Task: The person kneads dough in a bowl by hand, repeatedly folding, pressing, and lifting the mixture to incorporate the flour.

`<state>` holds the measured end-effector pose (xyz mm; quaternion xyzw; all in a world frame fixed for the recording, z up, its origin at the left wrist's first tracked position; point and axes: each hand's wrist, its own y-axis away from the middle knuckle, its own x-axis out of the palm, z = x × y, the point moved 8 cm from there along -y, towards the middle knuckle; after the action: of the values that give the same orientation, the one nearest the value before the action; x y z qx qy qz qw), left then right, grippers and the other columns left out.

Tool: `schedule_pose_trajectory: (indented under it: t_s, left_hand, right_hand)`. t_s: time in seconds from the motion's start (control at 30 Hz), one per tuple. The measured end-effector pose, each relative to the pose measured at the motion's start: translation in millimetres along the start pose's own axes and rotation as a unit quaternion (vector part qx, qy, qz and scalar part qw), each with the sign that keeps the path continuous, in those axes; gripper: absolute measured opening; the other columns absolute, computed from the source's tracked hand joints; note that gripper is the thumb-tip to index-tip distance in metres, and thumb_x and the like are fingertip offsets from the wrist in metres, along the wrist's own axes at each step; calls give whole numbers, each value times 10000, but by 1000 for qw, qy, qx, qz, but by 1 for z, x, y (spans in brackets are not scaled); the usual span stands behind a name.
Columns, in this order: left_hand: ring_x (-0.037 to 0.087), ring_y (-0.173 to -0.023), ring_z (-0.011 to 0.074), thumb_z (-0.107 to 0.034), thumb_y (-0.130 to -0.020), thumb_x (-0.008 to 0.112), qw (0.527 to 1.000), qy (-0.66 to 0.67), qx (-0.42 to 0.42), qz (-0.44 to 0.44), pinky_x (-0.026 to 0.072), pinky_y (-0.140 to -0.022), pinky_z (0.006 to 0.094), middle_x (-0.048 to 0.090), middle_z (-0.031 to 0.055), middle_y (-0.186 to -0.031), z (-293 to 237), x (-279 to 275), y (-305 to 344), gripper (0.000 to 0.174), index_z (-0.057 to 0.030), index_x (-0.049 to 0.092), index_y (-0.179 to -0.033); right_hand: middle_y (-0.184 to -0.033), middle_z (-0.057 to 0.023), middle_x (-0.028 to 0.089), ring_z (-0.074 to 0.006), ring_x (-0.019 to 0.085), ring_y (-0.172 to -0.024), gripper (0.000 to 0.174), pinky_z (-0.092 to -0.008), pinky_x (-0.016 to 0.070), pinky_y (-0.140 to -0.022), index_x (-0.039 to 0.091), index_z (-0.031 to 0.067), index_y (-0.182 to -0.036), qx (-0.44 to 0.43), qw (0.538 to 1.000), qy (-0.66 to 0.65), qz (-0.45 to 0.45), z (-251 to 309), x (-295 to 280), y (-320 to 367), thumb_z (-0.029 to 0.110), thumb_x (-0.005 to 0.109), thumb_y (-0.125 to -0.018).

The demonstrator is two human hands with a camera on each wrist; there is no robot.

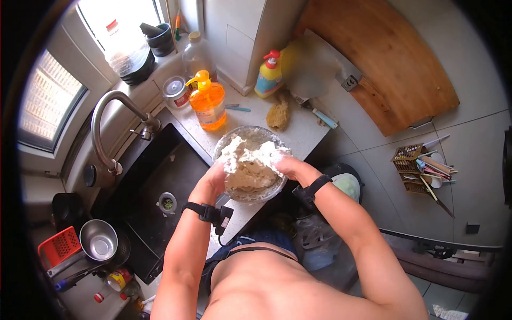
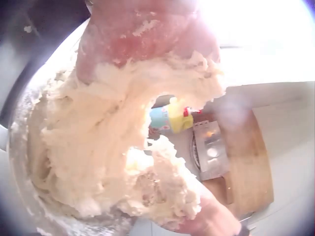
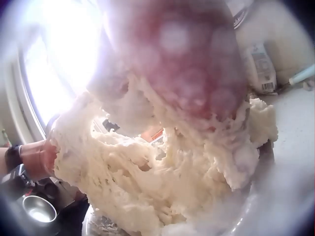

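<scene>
— Gripping anything with the left hand (image 1: 213, 178)?
— Clutching the dough (image 1: 248, 165), dug into one side of the clump and smeared white to the knuckles.
— And with the right hand (image 1: 285, 165)?
— Much the same: clenched round the dough from the opposite side, coated in sticky paste in the wrist view.
— Where to find the dough, then?
— Between both hands, stretched from one to the other. Ragged and wet, pulled partly up out of the bowl (image 1: 226, 138) and sagging back into it.
— And the bowl?
— Directly under the hands, at the edge of the counter (image 1: 304, 133), just right of the sink (image 1: 160, 181).
— Beyond the fingertips?
— An orange soap bottle (image 1: 208, 104) past the left hand, near the bowl's far rim. A brown sponge (image 1: 277, 114) straight ahead, and a yellow bottle (image 1: 269, 74) with a red cap further back.
— Off to the sides?
— Left of the left hand, a curved faucet (image 1: 106, 122) over the sink. Out by the left elbow, a small steel bowl (image 1: 98, 240) beside a red grater (image 1: 60, 246). Well beyond the right hand, a wooden board (image 1: 389, 69).
</scene>
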<state>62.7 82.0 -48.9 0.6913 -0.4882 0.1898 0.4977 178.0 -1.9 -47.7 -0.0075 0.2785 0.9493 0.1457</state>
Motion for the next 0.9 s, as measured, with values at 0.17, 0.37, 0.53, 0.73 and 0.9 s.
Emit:
schedule_pose_trajectory:
  t_s: [0.17, 0.37, 0.53, 0.73, 0.9]
  left_hand:
    - [568, -895, 188, -218, -846, 496, 995, -78, 50, -21, 482, -767, 354, 577, 85, -1036, -17, 21, 12, 347, -34, 500, -1140]
    - [561, -919, 254, -95, -791, 471, 956, -262, 135, -6, 469, -780, 345, 560, 139, -1074, -27, -4, -1, 330, -20, 515, -1108]
    - [499, -1009, 347, -19, -732, 480, 849, -447, 282, -17, 419, -861, 357, 540, 173, -1106, -33, -5, 5, 370, -17, 521, -1099]
    - [484, -1035, 329, -26, -748, 513, 827, -459, 321, -53, 385, -903, 361, 538, 166, -1111, -53, 70, 58, 340, -9, 532, -1087]
    - [493, -1016, 318, -64, -733, 576, 806, -488, 335, -8, 377, -901, 370, 546, 160, -1089, -74, 122, 88, 342, -4, 535, -1067]
  right_hand:
    - [-1125, -103, 549, -181, 482, -981, 345, -304, 389, -852, 494, 6, -1150, 7, 998, 63, -5, 15, 0, 5, 107, 446, -824]
    - [-1094, -83, 558, -176, 486, -944, 393, -341, 415, -792, 456, 45, -1200, 116, 988, 104, -17, 5, -5, 17, 234, 407, -859]
    - [-1128, -132, 542, -218, 496, -985, 373, -370, 420, -807, 490, 57, -1168, 217, 968, 125, -34, 43, 2, 59, 231, 432, -843]
    - [-946, -219, 587, -316, 575, -879, 277, -382, 457, -759, 584, 35, -990, -33, 895, 443, 47, 48, 12, 37, 158, 493, -759]
    - [-781, -187, 617, -326, 604, -754, 155, -368, 486, -668, 623, 8, -776, -160, 840, 517, 34, 88, 14, 51, 101, 551, -676]
